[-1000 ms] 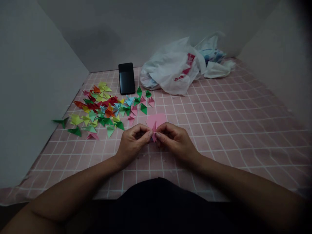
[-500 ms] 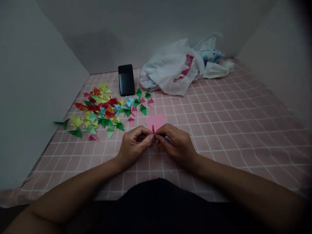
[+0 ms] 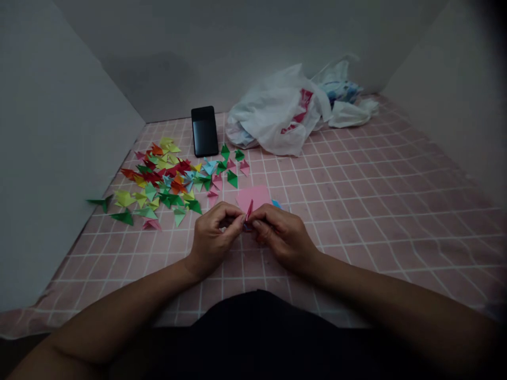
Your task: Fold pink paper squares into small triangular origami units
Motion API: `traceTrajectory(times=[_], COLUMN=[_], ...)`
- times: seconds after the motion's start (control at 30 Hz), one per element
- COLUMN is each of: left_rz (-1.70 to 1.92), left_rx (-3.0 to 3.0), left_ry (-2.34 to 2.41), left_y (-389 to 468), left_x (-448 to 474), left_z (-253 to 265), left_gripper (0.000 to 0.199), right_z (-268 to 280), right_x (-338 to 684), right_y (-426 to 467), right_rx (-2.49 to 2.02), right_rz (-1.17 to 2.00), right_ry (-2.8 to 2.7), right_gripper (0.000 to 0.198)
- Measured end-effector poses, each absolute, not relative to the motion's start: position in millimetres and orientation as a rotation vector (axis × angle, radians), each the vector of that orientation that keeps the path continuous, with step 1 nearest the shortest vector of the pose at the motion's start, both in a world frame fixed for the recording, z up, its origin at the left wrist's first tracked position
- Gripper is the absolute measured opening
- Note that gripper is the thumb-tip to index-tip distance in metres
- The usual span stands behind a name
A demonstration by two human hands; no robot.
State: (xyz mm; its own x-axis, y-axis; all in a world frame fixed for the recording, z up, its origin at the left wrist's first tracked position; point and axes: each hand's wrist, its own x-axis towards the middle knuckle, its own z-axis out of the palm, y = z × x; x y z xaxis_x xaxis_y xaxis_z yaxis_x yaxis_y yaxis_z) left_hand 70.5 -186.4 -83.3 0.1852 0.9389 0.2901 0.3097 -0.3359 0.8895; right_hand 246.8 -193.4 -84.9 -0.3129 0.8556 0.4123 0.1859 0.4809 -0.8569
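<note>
Between the fingertips of both hands stands a small folded piece of pink paper point(image 3: 249, 209), narrow and upright. My left hand point(image 3: 217, 232) pinches it from the left with thumb and forefinger. My right hand point(image 3: 283, 235) pinches it from the right, its fingers closed. The lower part of the folded paper is hidden by the fingers. Just behind my hands lies a flat square sheet of pink paper point(image 3: 255, 195). A bit of blue paper point(image 3: 276, 203) shows beside my right knuckles, and some more colour under the fingers is too covered to make out.
Many folded paper pieces point(image 3: 170, 179) in several colours are spread over the left of the checked pink cloth point(image 3: 376, 221). Behind them lies a black phone point(image 3: 205, 132). White plastic bags point(image 3: 273, 111) sit against the back wall, with a crumpled white piece point(image 3: 350, 113) to their right.
The folded pink paper now leans slightly right and shows more of its length. My hands have shifted a little, and more of the blue paper shows.
</note>
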Motion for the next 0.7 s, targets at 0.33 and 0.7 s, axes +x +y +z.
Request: traceTrajectory(times=[0.33,0.7], left_rz=[1.104,1.044], left_rx=[1.657,1.309], left_ry=[1.104,1.056], left_y=[-186.0,-183.9], left_x=[69.4,69.3], left_z=[-84.0,-77.7], left_gripper=[0.012,0.017], right_z=[-85.9,-83.0], right_x=[246.1,246.4], right_y=[-194.7,-187.4], right_rx=[-0.924,-1.003], right_rz=[1.062,1.532], right_ry=[-1.668,-1.281], right_gripper=[0.011,0.014])
